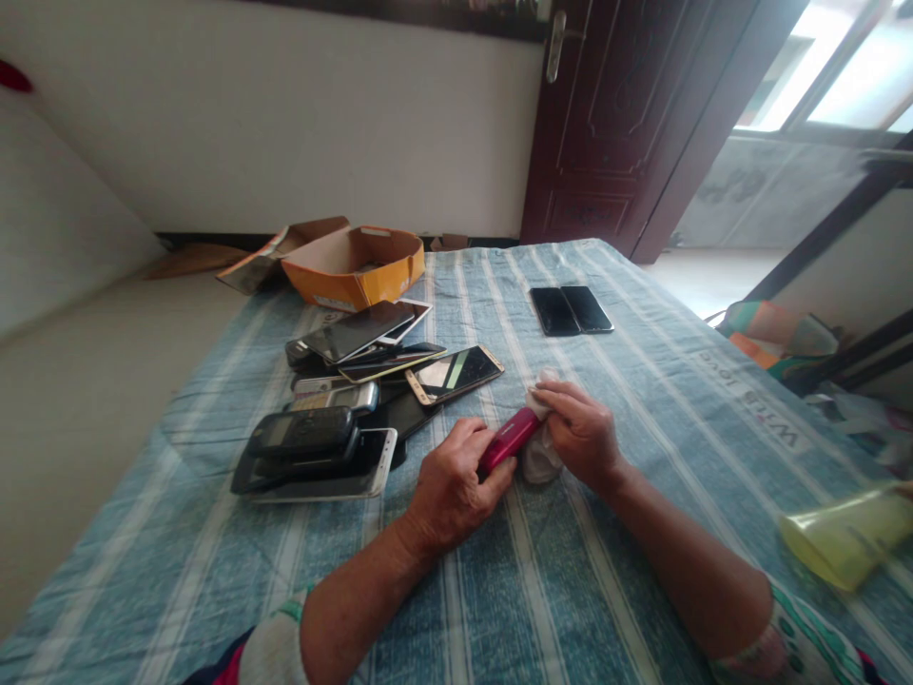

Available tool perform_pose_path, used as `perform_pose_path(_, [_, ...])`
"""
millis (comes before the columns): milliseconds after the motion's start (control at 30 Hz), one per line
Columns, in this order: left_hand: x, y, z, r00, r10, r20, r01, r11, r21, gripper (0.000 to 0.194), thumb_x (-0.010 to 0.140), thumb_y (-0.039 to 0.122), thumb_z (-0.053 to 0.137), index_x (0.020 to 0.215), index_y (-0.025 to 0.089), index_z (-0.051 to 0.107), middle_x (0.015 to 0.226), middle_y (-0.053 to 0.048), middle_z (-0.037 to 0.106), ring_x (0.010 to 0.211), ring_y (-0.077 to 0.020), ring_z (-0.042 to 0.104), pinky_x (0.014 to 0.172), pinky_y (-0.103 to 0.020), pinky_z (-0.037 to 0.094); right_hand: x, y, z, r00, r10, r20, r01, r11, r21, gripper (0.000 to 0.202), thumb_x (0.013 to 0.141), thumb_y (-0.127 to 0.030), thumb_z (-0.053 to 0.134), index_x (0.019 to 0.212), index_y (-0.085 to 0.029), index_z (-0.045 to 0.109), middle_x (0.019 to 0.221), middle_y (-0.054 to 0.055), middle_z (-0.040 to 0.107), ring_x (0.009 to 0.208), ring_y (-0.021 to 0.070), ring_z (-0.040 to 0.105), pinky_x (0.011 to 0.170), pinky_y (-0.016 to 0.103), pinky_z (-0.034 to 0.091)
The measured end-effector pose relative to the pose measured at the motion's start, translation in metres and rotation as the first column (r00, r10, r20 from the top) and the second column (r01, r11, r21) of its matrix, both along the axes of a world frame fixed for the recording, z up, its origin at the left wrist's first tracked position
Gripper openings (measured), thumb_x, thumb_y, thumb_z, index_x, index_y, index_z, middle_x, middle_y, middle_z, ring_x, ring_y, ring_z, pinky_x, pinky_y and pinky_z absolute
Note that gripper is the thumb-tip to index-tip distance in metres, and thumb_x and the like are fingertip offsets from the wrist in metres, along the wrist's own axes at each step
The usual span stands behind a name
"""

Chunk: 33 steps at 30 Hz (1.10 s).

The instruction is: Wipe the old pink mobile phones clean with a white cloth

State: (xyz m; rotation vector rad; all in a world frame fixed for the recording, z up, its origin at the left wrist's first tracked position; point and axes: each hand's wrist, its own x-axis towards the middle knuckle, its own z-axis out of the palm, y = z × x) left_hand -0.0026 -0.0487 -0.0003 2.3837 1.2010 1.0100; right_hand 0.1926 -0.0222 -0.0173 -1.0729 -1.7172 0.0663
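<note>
My left hand is closed around the lower end of a dark pink mobile phone, which it holds tilted over the table. Wrapped over the phone's upper end is a crumpled white tissue or cloth, pinched by my right hand. Part of the cloth hangs below the phone. To the left lies a loose pile of phones, among them a gold-framed phone, a white-edged phone and a black handset. Two dark phones lie side by side beyond my right hand.
An open orange cardboard box stands at the far left of the table, its lid flap beside it. A striped blue cloth covers the table. At the right edge lies a translucent yellow object. A dark red door stands behind.
</note>
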Motion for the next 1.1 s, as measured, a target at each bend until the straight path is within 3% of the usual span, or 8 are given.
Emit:
perform_pose_path(200, [0.002,-0.003,0.002,0.999,0.014,-0.032,-0.014,1.000,-0.005,0.032,0.075,0.021,0.067,0.104,0.013,0.059,0.103,-0.012,0.062,0.094,-0.0243,0.062,0.083,-0.037,0.055,0.001,0.002,-0.004,0.998,0.002,-0.056,-0.007,0.997,-0.080,0.038,0.074,-0.003,0.046,0.093,-0.022,0.074,0.096,0.005,0.073,0.091,0.0184,0.069,0.084,0.032,0.057])
perform_pose_path(300, [0.002,-0.002,0.001,0.999,0.036,-0.016,-0.036,0.999,0.014,0.032,0.075,0.020,0.065,0.105,0.013,0.057,0.101,-0.012,0.062,0.093,-0.0246,0.062,0.082,-0.038,0.055,0.002,0.002,-0.001,0.999,-0.007,-0.037,0.006,0.999,-0.037,0.037,0.077,-0.003,0.046,0.094,-0.021,0.073,0.097,0.006,0.072,0.092,0.0193,0.069,0.085,0.034,0.057])
perform_pose_path(433, [0.001,0.001,0.001,0.998,0.067,0.016,-0.067,0.997,0.038,0.031,0.078,0.024,0.062,0.107,0.012,0.056,0.100,-0.013,0.063,0.091,-0.0242,0.063,0.080,-0.038,0.056,-0.008,-0.012,0.012,0.980,0.081,0.182,-0.111,0.981,0.161,0.032,0.085,-0.003,0.046,0.103,-0.016,0.069,0.103,0.012,0.069,0.105,0.0228,0.063,0.096,0.042,0.052])
perform_pose_path(500, [0.000,0.002,0.001,0.996,0.084,0.043,-0.085,0.996,0.031,0.028,0.081,0.025,0.059,0.106,0.012,0.056,0.097,-0.011,0.064,0.089,-0.0227,0.064,0.080,-0.036,0.055,-0.018,-0.021,0.017,0.941,0.142,0.309,-0.202,0.964,0.174,0.030,0.088,-0.004,0.045,0.105,-0.014,0.068,0.105,0.012,0.069,0.109,0.0236,0.061,0.097,0.042,0.051])
perform_pose_path(600, [-0.001,0.004,0.002,0.993,0.103,0.056,-0.103,0.995,0.007,0.020,0.082,0.022,0.057,0.100,0.014,0.058,0.092,-0.009,0.064,0.084,-0.0204,0.064,0.076,-0.033,0.055,-0.026,-0.027,0.017,0.900,0.148,0.411,-0.229,0.961,0.154,0.026,0.091,-0.008,0.045,0.101,-0.015,0.068,0.102,0.011,0.069,0.114,0.0250,0.058,0.096,0.040,0.051])
perform_pose_path(833, [-0.001,0.004,0.003,0.995,0.098,0.018,-0.097,0.995,-0.032,0.007,0.081,0.023,0.061,0.084,0.017,0.060,0.084,-0.006,0.064,0.077,-0.0189,0.063,0.072,-0.032,0.054,-0.004,-0.005,0.005,0.960,0.026,0.277,-0.050,0.996,0.081,0.033,0.091,-0.008,0.041,0.102,-0.020,0.069,0.099,0.008,0.069,0.107,0.0223,0.062,0.096,0.039,0.052])
perform_pose_path(1100, [-0.002,0.007,0.001,0.996,0.074,0.046,-0.073,0.997,-0.015,0.010,0.086,0.024,0.055,0.083,0.017,0.062,0.085,-0.007,0.066,0.079,-0.0189,0.064,0.075,-0.032,0.054,-0.015,-0.012,0.007,0.956,0.170,0.240,-0.188,0.981,0.051,0.036,0.087,-0.007,0.043,0.107,-0.021,0.070,0.104,0.008,0.070,0.108,0.0217,0.062,0.099,0.041,0.051])
